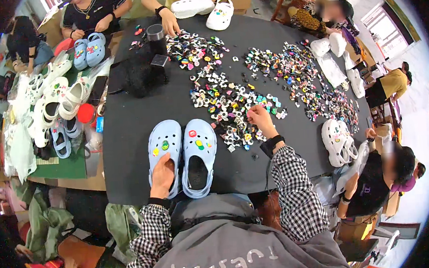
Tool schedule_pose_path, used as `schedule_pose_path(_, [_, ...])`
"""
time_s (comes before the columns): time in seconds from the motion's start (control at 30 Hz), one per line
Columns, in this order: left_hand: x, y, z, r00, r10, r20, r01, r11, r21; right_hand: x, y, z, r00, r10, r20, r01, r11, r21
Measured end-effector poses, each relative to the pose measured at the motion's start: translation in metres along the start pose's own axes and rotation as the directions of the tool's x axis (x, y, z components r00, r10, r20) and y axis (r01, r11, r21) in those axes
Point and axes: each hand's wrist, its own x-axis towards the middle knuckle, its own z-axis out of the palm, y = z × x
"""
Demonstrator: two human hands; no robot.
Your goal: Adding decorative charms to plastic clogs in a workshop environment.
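A pair of light blue clogs lies side by side on the black table in front of me, toes pointing away. My left hand (162, 177) grips the left clog (168, 133) at its foot opening, with the fingers partly hidden inside. That clog carries yellow and green charms; the right clog (200, 135) has a red, a yellow and a green one on its upper. Over the near edge of a spread of small shoe charms (222, 96), my right hand (262, 120) pinches what looks like a pink charm (250, 114), mostly covered by the fingertips.
More charms (289, 70) spread across the black table (132, 158). White clogs (340, 141) stand at its right edge. A black cloth-like heap (142, 77) and a dark cylinder (156, 37) sit far left. Side table at left bears bagged clogs (50, 104). Co-workers' hands (170, 23) reach in at the far edge.
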Motion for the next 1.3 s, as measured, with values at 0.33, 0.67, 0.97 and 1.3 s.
schedule_pose_path(0.33, [0.0,0.003,0.007,0.998,-0.01,0.055,0.011,1.0,-0.01,0.012,-0.002,0.004,0.962,-0.271,0.028,0.262,0.891,-0.37])
schedule_pose_path(0.67, [-0.003,0.004,0.01,0.996,0.025,0.091,-0.025,1.0,-0.005,-0.017,-0.035,0.041,0.614,-0.578,0.538,0.788,0.483,-0.381])
schedule_pose_path(0.97, [-0.001,0.003,0.009,0.996,0.034,0.084,-0.034,0.999,0.003,-0.002,-0.017,0.019,0.804,-0.436,0.404,0.588,0.682,-0.435])
schedule_pose_path(1.3, [0.001,0.003,0.008,0.997,0.02,0.077,-0.017,0.999,-0.046,-0.015,-0.027,0.016,0.813,-0.408,0.415,0.567,0.715,-0.409])
